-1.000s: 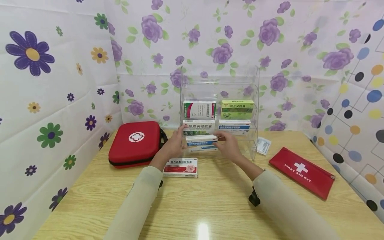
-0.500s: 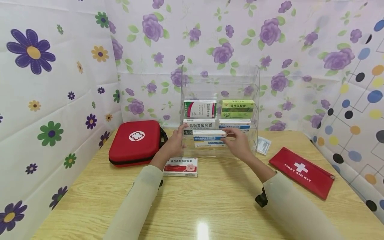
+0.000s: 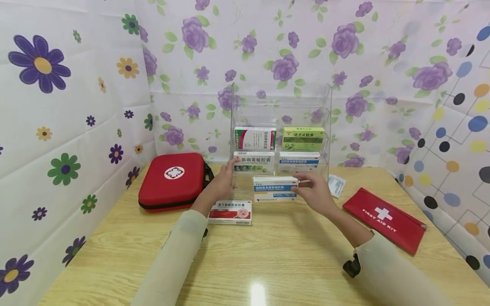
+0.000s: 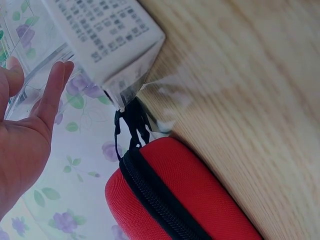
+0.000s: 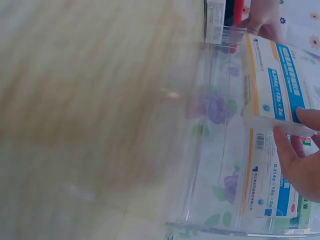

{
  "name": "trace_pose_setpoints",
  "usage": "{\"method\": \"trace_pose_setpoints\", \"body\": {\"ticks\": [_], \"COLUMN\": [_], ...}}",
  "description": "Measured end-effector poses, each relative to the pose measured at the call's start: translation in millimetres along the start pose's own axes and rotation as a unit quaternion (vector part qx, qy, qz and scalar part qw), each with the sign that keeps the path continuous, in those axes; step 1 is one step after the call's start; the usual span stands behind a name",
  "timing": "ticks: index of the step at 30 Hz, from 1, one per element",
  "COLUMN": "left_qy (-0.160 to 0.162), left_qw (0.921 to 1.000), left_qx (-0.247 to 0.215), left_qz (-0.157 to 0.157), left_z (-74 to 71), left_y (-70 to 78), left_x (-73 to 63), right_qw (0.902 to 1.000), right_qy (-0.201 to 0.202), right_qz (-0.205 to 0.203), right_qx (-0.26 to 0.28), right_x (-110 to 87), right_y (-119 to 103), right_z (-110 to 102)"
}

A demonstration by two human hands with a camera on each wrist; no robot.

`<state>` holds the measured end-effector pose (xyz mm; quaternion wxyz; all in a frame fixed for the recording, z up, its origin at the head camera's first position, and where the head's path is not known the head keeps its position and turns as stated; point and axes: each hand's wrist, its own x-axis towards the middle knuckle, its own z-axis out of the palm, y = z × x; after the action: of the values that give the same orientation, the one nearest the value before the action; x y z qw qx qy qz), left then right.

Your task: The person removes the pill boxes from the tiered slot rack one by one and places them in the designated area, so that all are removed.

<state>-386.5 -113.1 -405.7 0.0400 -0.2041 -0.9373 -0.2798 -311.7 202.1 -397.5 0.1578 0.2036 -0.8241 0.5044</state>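
My right hand (image 3: 315, 193) pinches the right end of a white and blue medicine box (image 3: 272, 190), held upright in front of the lower part of a clear acrylic rack (image 3: 281, 97). In the right wrist view, thumb and fingers close on this box (image 5: 272, 82). My left hand (image 3: 219, 187) grips the rack's left side panel; the left wrist view shows the clear edge between thumb and fingers. On the rack stand a pink and white box (image 3: 255, 139), a green box (image 3: 303, 139), a grey-white capsule box (image 3: 253, 162) and another white and blue box (image 3: 298, 161).
A white and red medicine box (image 3: 230, 212) lies on the wooden table (image 3: 245, 259) by my left wrist. The red zip case (image 3: 172, 182) is at left. A red first aid pouch (image 3: 384, 219) and a small packet (image 3: 336, 185) lie at right.
My right hand has drawn the white and blue box out of the lower rack, rightward, then down and forward toward me. The left hand has stayed at the rack's side.
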Motion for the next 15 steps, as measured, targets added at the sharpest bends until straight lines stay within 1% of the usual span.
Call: {"method": "trace_pose_setpoints", "body": {"ticks": [4, 8, 11, 13, 15], "left_qy": [0.002, 0.001, -0.001, -0.001, -0.002], "left_qw": [1.0, 1.0, 1.0, 1.0, 1.0], "left_qx": [-0.004, -0.004, -0.002, -0.001, 0.001], "left_qz": [-0.001, -0.001, 0.001, 0.002, 0.002], "left_z": [-1.7, -3.0, -2.3, -1.1, 0.0], "left_y": [0.7, 1.0, 0.4, -0.2, -0.8], "left_x": [0.5, 0.1, 0.1, 0.2, 0.4], "right_qw": [0.9989, 0.9955, 0.9938, 0.9933, 0.9935], "right_qy": [-0.039, -0.076, -0.089, -0.092, -0.095], "right_qz": [0.02, 0.052, 0.066, 0.069, 0.063], "right_qx": [0.014, 0.024, 0.016, 0.007, -0.001], "right_x": [-6.7, -10.6, -13.4, -15.6, -17.7], "right_y": [1, 1, 3, 5, 7], "right_z": [-4, -4, -4, -4, -4]}}
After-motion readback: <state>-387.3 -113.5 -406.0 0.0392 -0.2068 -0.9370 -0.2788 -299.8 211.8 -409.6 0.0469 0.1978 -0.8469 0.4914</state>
